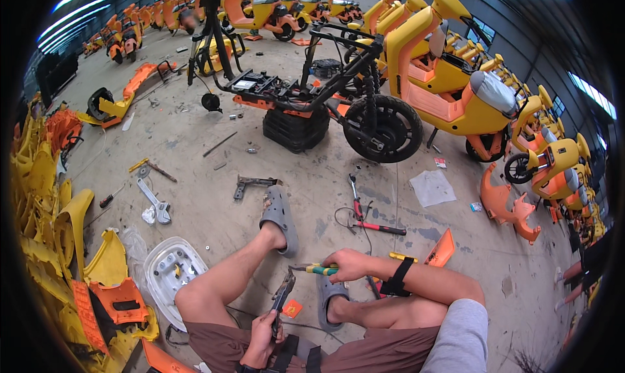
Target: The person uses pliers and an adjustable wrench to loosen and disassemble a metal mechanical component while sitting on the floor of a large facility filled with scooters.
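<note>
My left hand [263, 337] is closed around the lower end of a dark, narrow metal part [284, 291], which tilts upward between my knees. In my right hand [349, 263] is a pair of pliers [320, 269] with green and yellow handles. The jaws point left at the upper tip of the metal part; whether they grip it cannot be made out. An orange piece [291, 308] lies on the floor just beside the metal part. My feet, in grey clogs [280, 220], rest on either side of it.
A white tray [155, 269] with small parts stands by my left knee. Ahead are a red-handled hammer [384, 228], an adjustable wrench [153, 200], a metal bracket [250, 185] and a stripped scooter frame [306, 99] on a black crate. Yellow and orange panels [107, 262] pile up at left.
</note>
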Available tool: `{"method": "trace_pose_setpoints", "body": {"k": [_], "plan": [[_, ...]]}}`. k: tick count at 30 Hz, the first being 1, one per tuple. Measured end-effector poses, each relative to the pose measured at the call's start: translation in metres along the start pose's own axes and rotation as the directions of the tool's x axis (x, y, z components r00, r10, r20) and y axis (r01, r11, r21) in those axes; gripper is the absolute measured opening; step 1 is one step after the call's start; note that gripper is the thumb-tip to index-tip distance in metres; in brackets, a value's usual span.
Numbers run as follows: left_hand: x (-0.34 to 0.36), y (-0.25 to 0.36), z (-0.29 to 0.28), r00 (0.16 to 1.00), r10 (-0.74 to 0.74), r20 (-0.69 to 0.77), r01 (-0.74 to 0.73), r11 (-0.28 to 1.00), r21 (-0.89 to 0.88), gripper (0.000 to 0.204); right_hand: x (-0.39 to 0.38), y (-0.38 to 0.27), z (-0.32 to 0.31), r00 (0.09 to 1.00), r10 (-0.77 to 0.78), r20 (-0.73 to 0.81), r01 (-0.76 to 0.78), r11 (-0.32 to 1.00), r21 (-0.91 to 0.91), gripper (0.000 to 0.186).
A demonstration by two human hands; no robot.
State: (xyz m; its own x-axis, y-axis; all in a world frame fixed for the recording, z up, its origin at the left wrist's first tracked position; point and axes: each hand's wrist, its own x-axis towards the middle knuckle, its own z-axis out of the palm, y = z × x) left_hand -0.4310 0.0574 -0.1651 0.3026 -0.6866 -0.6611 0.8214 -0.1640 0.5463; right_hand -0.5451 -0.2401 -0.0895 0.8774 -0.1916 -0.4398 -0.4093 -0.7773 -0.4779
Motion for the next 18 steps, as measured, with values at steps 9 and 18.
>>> {"method": "trace_pose_setpoints", "body": {"k": [9,18], "plan": [[0.001,0.000,-0.005,1.000,-0.027,-0.002,0.027,0.998,0.058,0.029,0.001,0.013,0.011,0.999,-0.046,-0.014,0.046,0.998,-0.041,0.042],[0.001,-0.002,0.004,0.998,-0.040,-0.046,0.043,0.997,0.056,0.027,-0.008,0.025,-0.007,0.996,-0.037,-0.077,0.028,0.993,-0.117,0.044]]}}
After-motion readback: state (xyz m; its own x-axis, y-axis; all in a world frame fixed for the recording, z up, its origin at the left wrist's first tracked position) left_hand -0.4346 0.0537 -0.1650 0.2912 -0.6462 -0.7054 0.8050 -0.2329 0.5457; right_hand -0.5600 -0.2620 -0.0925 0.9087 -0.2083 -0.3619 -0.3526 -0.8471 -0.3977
